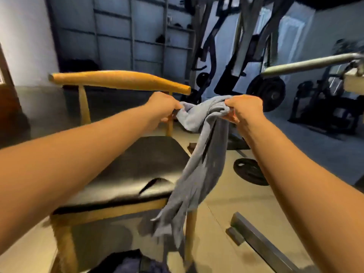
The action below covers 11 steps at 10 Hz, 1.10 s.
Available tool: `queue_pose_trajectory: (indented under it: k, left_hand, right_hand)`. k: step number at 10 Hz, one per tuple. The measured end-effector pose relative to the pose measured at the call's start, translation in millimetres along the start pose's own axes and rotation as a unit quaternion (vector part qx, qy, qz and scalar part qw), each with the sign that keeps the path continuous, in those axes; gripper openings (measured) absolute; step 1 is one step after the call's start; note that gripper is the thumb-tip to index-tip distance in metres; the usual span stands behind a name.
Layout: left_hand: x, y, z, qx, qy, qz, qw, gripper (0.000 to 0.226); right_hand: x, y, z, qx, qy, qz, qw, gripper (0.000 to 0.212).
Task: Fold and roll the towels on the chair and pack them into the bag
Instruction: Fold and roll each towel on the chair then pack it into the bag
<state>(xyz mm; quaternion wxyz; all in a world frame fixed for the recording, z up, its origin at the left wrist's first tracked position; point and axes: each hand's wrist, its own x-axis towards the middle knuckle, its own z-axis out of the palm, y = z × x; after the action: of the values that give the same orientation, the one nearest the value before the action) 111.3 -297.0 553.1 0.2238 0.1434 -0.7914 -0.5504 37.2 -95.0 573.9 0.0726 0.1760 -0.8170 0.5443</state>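
Grey towel (199,154) hangs bunched and twisted, soft terry, in the air right of the chair (137,166) with its black padded seat and wooden frame. Left hand (161,109) and right hand (244,110) fingers pinch its top edge.

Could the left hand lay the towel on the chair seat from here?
Probably yes: the left hand grips the grey towel just above the chair seat, which looks bare, nothing between.
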Motion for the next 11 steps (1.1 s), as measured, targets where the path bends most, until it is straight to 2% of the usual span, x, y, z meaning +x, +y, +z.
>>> queue_pose_trajectory:
  k: [1, 2, 3, 4, 5, 6, 7, 9, 10, 11]
  left_hand:
    - [8, 39, -53, -0.025, 0.034, 0.003, 0.999, 0.015]
    - [8, 80, -106, -0.011, 0.1, 0.056, 0.993, 0.01]
    - [6, 103, -152, -0.023, 0.165, 0.095, 0.981, 0.018]
    - [22, 107, -192, -0.047, 0.203, 0.121, 0.971, 0.021]
    - [23, 90, -215, -0.037, 0.26, 0.111, 0.958, 0.019]
    - [20, 47, -223, 0.031, 0.284, 0.071, 0.956, 0.011]
    - [14, -14, -220, 0.134, 0.247, 0.032, 0.959, 0.011]
    - [-4, -106, -221, 0.278, 0.121, 0.022, 0.953, 0.011]
    - [-14, -141, -219, 0.334, 0.091, -0.013, 0.938, 0.008]
    - [-24, -167, -219, 0.347, 0.0, -0.078, 0.934, 0.038]
  right_hand:
    - [19, -64, 35, 0.18, 0.09, -0.048, 0.978, 0.02]
    - [23, -120, 64, 0.218, 0.102, -0.112, 0.964, 0.018]
    - [16, -176, 89, 0.235, 0.093, -0.173, 0.952, 0.021]
    - [22, -193, 120, 0.221, 0.083, -0.209, 0.949, 0.02]
    - [28, -183, 161, 0.155, 0.033, -0.213, 0.964, 0.014]
    - [-8, -132, 196, 0.032, -0.126, -0.2, 0.971, 0.015]
    - [-34, -75, 218, -0.097, -0.393, -0.152, 0.902, 0.014]
    - [-6, -6, 238, -0.125, -0.335, -0.148, 0.922, 0.015]
    - [7, 21, 260, -0.232, -0.345, -0.182, 0.891, 0.01]
    - [25, 52, 277, -0.288, -0.353, -0.146, 0.878, 0.008]
